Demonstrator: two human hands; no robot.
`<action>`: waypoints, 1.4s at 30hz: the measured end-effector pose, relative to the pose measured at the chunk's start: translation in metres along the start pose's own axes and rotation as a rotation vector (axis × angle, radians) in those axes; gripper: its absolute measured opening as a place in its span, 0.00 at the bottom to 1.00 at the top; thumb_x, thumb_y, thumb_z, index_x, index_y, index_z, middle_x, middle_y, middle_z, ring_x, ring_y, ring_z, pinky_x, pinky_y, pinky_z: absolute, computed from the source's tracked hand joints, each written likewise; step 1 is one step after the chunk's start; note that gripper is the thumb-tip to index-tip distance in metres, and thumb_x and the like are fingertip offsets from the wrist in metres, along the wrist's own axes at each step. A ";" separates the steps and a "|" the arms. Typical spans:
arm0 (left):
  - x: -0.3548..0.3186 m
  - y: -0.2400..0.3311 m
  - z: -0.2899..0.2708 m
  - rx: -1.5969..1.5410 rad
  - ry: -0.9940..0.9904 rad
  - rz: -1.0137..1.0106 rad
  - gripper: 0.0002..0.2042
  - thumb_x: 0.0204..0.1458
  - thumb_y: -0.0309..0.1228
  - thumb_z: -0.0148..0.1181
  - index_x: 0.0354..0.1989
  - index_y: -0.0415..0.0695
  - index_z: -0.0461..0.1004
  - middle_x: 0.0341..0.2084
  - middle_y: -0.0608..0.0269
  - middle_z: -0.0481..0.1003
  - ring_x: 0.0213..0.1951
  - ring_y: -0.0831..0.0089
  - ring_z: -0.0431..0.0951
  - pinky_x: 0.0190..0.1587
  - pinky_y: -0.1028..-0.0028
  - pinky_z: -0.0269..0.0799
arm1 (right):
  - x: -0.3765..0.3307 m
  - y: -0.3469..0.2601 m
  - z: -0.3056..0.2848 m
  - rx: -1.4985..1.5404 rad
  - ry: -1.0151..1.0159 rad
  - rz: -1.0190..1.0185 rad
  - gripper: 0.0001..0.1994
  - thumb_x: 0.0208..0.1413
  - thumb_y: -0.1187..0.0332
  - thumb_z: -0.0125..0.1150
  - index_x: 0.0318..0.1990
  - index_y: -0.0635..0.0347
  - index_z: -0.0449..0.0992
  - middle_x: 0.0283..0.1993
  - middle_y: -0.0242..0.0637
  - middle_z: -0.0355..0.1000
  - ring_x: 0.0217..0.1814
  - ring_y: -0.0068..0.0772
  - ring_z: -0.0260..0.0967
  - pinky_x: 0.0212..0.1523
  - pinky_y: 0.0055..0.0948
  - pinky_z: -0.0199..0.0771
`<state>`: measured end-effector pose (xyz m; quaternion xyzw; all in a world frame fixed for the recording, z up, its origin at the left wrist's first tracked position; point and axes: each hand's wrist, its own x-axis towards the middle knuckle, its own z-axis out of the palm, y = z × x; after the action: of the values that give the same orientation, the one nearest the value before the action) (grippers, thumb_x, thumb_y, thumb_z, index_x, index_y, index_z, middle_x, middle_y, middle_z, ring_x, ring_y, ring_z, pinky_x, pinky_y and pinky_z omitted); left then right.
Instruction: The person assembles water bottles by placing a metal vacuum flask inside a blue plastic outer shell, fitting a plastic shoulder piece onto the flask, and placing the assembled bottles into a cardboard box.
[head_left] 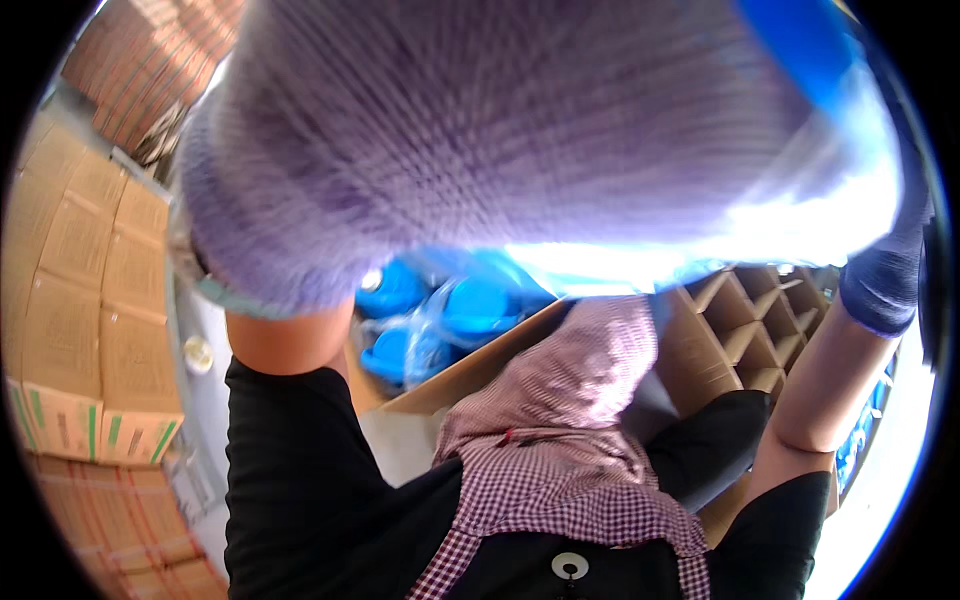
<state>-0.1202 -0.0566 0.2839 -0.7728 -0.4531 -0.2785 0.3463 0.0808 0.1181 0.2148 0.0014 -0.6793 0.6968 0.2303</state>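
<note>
My left hand [450, 150], in a greyish purple knitted glove, fills the upper half of the view close to the camera, blurred. Its fingers cannot be made out. Against its right side is shiny clear plastic [830, 200], with a smooth bright blue thing [800, 45] of unclear kind in or behind it. My right hand [885, 270] is raised at the right rim in a dark blue knitted glove; only the cuff and part of the glove show beside the plastic, and its fingers are hidden. Whether either hand grips the plastic is unclear.
Below the hands, an open cardboard box [470, 358] holds several blue plastic-wrapped items [480, 305]. To its right are cardboard dividers [745, 335] forming cells. Stacked cartons [90, 270] line the left side. A checked apron [570, 400] covers my lap.
</note>
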 end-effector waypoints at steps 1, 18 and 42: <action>0.024 0.018 -0.008 -0.025 0.052 0.026 0.37 0.36 0.52 0.85 0.52 0.43 0.78 0.43 0.56 0.77 0.45 0.60 0.80 0.50 0.64 0.76 | -0.019 -0.028 -0.005 0.021 -0.019 -0.024 0.17 0.65 0.63 0.59 0.55 0.66 0.76 0.48 0.47 0.78 0.50 0.39 0.79 0.54 0.38 0.80; 0.065 0.238 0.214 -0.730 0.100 -0.167 0.23 0.45 0.50 0.78 0.35 0.42 0.79 0.34 0.56 0.76 0.39 0.56 0.78 0.44 0.61 0.75 | -0.384 0.186 -0.082 -0.384 0.808 0.473 0.19 0.65 0.60 0.64 0.56 0.63 0.83 0.54 0.42 0.82 0.56 0.41 0.79 0.59 0.37 0.77; 0.003 0.228 0.225 -0.804 0.237 -0.295 0.51 0.48 0.58 0.74 0.73 0.38 0.58 0.68 0.46 0.62 0.67 0.52 0.65 0.69 0.55 0.61 | -0.316 0.065 -0.019 0.135 0.715 -0.210 0.58 0.52 0.39 0.74 0.81 0.61 0.46 0.82 0.45 0.48 0.83 0.43 0.47 0.80 0.42 0.48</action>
<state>0.1110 0.0423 0.0853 -0.7357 -0.3713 -0.5659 0.0243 0.3484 0.0371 0.0519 -0.1569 -0.5046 0.6692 0.5224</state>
